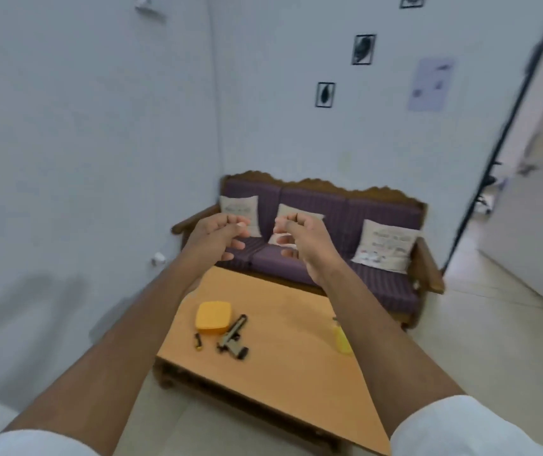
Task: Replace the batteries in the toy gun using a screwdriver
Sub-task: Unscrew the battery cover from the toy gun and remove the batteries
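Empty, loosely curled left hand [220, 236] and right hand [299, 238] hover raised, well above the untouched tan-and-black plastic toy gun [232, 339] on the orange wooden table [296, 373], likely readying to begin.

Pillow [384, 245] lettering blurred (unreadable), wall poster [430, 84] illegible

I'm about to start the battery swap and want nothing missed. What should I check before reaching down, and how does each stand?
1. Left hand free: ok, holds nothing.
2. Right hand free: ok, holds nothing.
3. Toy gun on the table, unobstructed: ok.
4. Screwdriver: cannot tell; the small dark item left of the gun is too blurred.
5. Fresh batteries: cannot tell; the yellow box is shut.
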